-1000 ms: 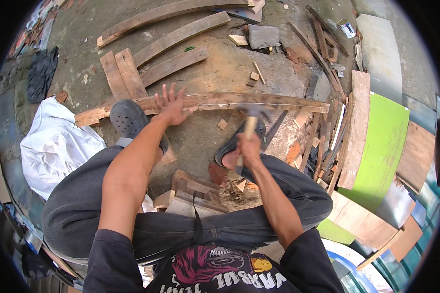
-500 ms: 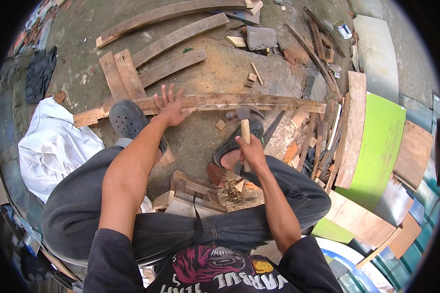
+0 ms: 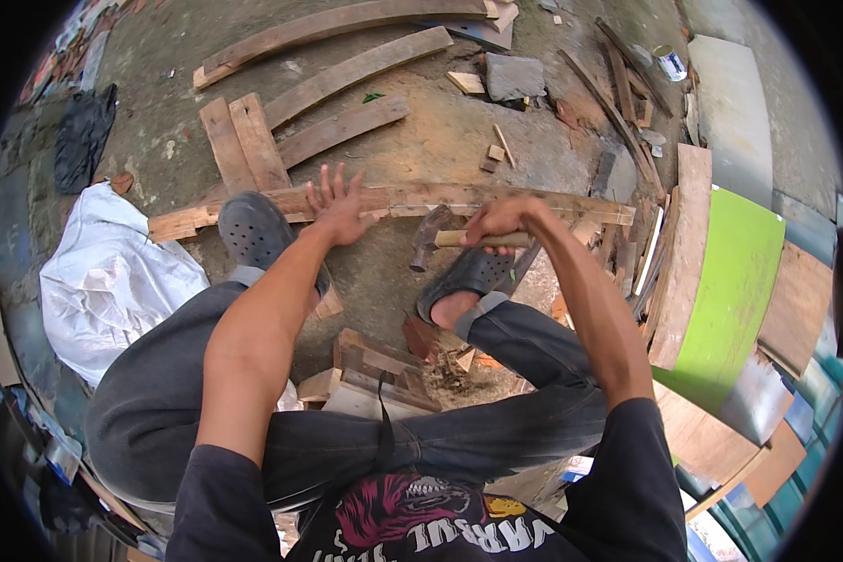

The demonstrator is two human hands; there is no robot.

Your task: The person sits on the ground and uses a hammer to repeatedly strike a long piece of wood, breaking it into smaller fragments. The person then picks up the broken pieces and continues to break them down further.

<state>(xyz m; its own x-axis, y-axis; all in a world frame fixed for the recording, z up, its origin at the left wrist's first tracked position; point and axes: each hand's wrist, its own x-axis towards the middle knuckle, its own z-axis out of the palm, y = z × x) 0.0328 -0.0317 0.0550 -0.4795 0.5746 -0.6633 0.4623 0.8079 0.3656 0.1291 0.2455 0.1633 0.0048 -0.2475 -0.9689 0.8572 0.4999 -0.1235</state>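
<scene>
A long wooden beam lies crosswise on the ground in front of me. My left hand rests on it left of the middle, fingers spread. Wrapped round the wooden handle of a claw hammer is my right hand, just on the near side of the beam. The hammer's metal head points left, its handle lying roughly level. My left clog presses on the beam near its left end, while the right clog stands below the hammer.
Several wooden planks lie beyond the beam, near a grey stone block. A white sack sits at the left. Boards and a green panel are stacked at the right. Short wood offcuts lie between my legs.
My right hand has risen toward the beam and turned, swinging the hammer from upright to sideways, its head now pointing left. My left hand stays on the beam.
</scene>
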